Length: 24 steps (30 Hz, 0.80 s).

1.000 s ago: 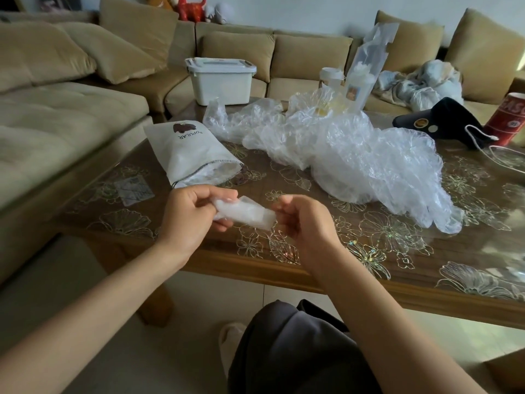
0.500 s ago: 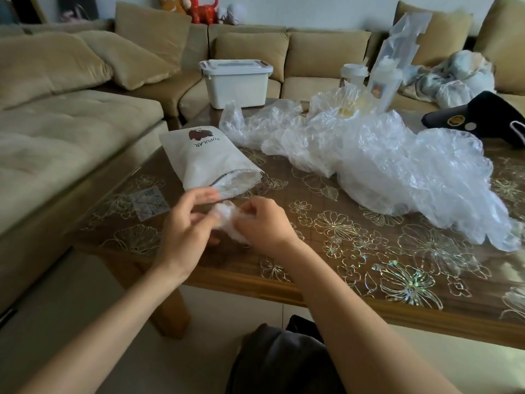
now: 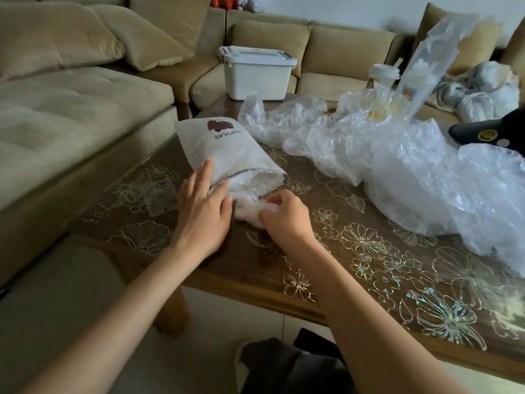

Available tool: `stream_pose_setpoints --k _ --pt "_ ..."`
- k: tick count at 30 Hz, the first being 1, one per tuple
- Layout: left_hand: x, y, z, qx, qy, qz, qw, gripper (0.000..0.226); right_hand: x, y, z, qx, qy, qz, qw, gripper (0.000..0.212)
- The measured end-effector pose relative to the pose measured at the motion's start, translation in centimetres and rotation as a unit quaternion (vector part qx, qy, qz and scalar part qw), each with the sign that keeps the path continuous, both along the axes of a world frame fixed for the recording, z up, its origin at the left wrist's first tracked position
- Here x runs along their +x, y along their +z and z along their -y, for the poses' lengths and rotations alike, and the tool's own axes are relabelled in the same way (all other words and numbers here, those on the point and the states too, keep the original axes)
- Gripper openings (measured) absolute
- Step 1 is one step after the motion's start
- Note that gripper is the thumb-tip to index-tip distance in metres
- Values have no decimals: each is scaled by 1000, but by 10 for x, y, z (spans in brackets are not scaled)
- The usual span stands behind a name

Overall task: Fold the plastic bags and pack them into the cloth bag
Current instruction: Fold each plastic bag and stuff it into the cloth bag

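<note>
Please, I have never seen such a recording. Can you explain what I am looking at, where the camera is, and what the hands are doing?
There is no machine here: a person works with two bare hands. The one camera sits on the person's head and looks forward and down, so the arms come in from the bottom of the picture.

On the table lies a cloth bag, its open mouth toward the person. The left hand rests flat on the bag near the mouth. The right hand grips a folded plastic bag right at the mouth. More plastic bags lie crumpled in a pile to the right. A white box stands behind on the sofa.
</note>
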<state>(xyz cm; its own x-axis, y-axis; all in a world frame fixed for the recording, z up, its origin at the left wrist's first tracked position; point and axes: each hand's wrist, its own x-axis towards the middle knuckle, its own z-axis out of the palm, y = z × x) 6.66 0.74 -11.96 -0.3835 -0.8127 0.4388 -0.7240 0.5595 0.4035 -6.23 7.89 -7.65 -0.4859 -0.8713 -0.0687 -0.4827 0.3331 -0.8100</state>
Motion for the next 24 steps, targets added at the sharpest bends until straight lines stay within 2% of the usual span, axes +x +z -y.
stream_pose_setpoints --k 3,5,6,10,12,17,21,24 --pt "4 1 1 57 -18 -106 993 52 -1 -1 -1 -9 52 -20 998 27" --pt "7 2 2 83 -41 -182 979 45 -4 -2 -8 -17 89 -16 996 25" --pt "8 2 2 83 -44 -209 973 44 -7 -2 -12 -28 95 11 995 22" --pt "9 3 -3 58 -65 -288 954 38 -20 1 -23 -66 46 232 969 16" --pt "13 2 -4 51 -82 -307 947 39 -21 0 -20 -71 42 274 958 16" --pt "15 4 -8 76 -145 -363 917 44 -1 -3 -3 -82 98 317 940 19" --pt "16 8 -11 134 -135 -411 892 55 27 -7 15 -74 124 260 955 22" --pt "17 9 -11 117 -133 -418 891 43 41 -3 27 -98 102 281 949 13"
